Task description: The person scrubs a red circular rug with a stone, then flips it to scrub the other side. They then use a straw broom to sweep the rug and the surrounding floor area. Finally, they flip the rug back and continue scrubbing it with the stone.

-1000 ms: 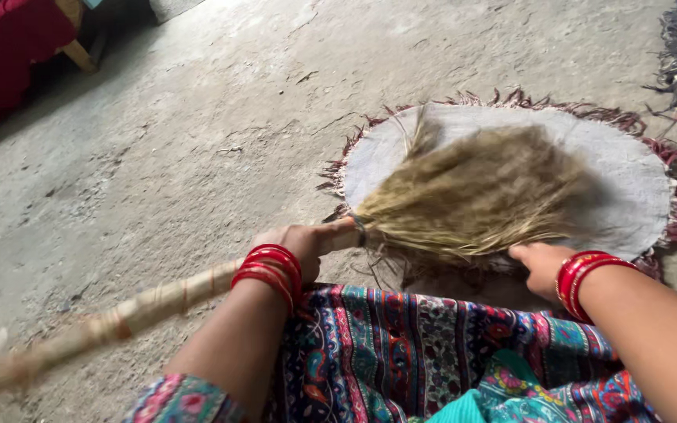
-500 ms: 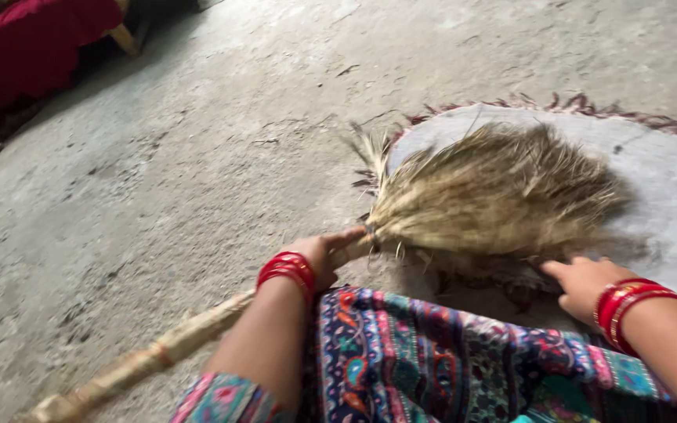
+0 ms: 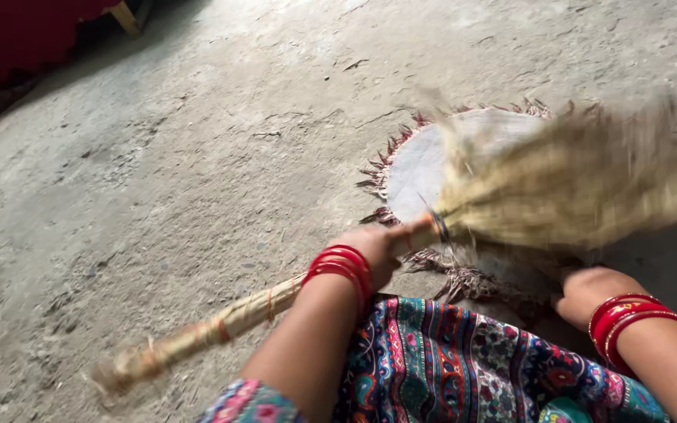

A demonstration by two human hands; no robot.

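My left hand [image 3: 370, 244] grips the neck of a straw broom [image 3: 566, 184], just where the bound handle [image 3: 205, 333] meets the bristles. The bristles are blurred and spread over a round whitish mat [image 3: 425, 160] with a red-brown fringe. The long handle runs down to the lower left past my forearm. My right hand [image 3: 589, 294] rests fisted on the near edge of the mat, below the bristles; I cannot see whether it pinches the mat. Both wrists carry red bangles. A patterned multicolour cloth [image 3: 464, 360] covers my lap.
The rough grey concrete floor [image 3: 197, 157] stretches left and ahead, with small cracks and bits of debris. A red-covered piece of furniture [image 3: 25, 31] with wooden legs stands at the top left.
The view has shifted, so the mat sits further right. The bristles have swung up and to the right over the mat and are now blurred. My right hand stays at the mat's near edge.
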